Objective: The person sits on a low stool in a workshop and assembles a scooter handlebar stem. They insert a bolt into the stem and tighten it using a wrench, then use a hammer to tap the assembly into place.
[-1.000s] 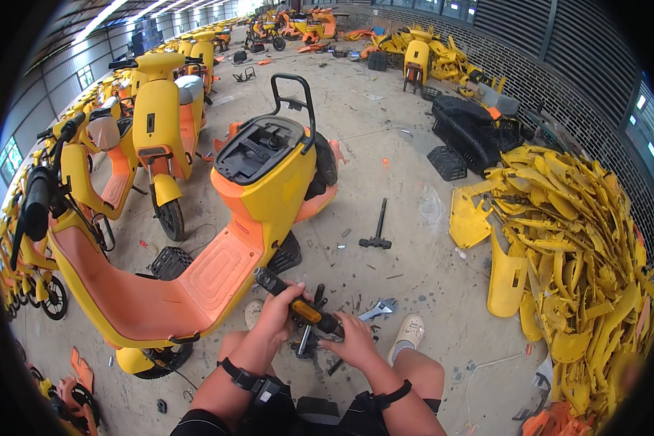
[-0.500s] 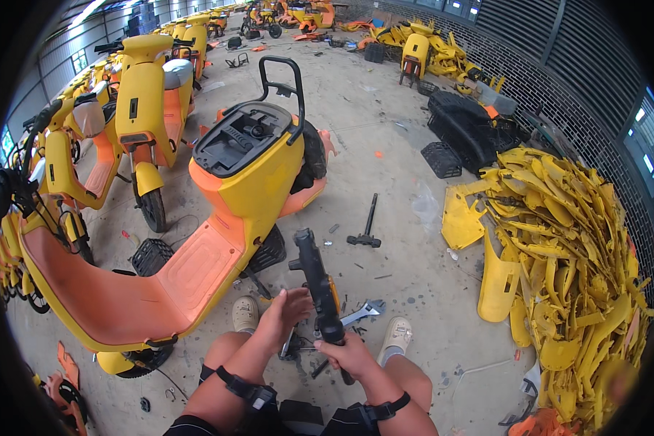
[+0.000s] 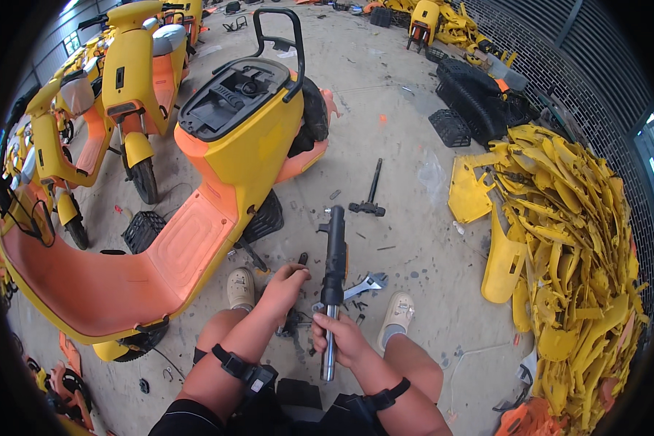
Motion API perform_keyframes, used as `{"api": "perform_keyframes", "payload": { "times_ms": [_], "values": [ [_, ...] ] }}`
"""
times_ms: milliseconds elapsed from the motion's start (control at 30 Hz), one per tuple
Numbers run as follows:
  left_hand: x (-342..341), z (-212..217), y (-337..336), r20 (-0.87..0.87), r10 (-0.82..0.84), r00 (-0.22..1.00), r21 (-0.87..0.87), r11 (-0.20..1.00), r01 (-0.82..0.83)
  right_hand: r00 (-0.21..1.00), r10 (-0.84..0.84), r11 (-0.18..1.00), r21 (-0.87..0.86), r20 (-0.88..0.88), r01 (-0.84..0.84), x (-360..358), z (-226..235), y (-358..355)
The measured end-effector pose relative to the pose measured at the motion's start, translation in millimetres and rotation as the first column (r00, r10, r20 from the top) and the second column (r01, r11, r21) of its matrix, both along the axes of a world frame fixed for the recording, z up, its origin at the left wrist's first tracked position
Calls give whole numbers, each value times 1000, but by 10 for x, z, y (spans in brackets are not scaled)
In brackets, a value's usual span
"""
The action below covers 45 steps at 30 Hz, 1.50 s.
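Observation:
My right hand [image 3: 341,336] is wrapped round the bright chrome tube of a telescopic fork leg [image 3: 334,254]. Its black upper part stands nearly upright in view, with a small lug on the side. My left hand [image 3: 285,289] is to the left of the fork leg, not touching it, fingers half bent and seemingly holding nothing. A small black piece [image 3: 303,258] shows just beyond those fingers; most of it is hidden. Behind the fork leg, an adjustable wrench [image 3: 367,285] lies on the floor.
A yellow and orange scooter body [image 3: 247,145] stands close on the left, other scooters [image 3: 131,94] beyond it. Ahead lies a black T-shaped part [image 3: 370,196]. On the right rises a heap of yellow panels [image 3: 567,261]. Black crates [image 3: 449,128] sit farther off.
The fork leg has turned more upright, and its chrome tube now shows in my right hand. My left hand has drawn away from it, its fingers more bent. The view has tilted downward.

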<state>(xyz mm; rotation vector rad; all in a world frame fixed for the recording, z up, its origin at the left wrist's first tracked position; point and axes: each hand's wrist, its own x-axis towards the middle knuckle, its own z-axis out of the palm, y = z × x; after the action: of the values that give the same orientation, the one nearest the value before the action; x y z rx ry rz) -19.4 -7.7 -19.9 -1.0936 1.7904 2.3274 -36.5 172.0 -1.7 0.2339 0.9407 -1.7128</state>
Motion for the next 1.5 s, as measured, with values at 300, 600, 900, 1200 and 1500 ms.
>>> {"api": "perform_keyframes", "payload": {
  "times_ms": [300,600,900,1200,1500],
  "values": [
    [217,84,151,182,-578,796,-435,678,592,958,-147,877,480,245,12,288,-1360,199],
    [398,177,345,344,-898,273,-374,136,918,942,-139,920,393,304,9,338,-1350,325],
    [483,36,443,359,-847,391,-543,151,826,942,-132,954,299,309,36,339,-1093,179],
    [538,17,467,395,-806,442,-652,93,752,950,-131,927,375,285,16,426,-1042,124],
    [489,53,527,400,-759,514,-832,-65,551,954,-89,929,370,288,-25,357,-1107,205]
  ]
}}
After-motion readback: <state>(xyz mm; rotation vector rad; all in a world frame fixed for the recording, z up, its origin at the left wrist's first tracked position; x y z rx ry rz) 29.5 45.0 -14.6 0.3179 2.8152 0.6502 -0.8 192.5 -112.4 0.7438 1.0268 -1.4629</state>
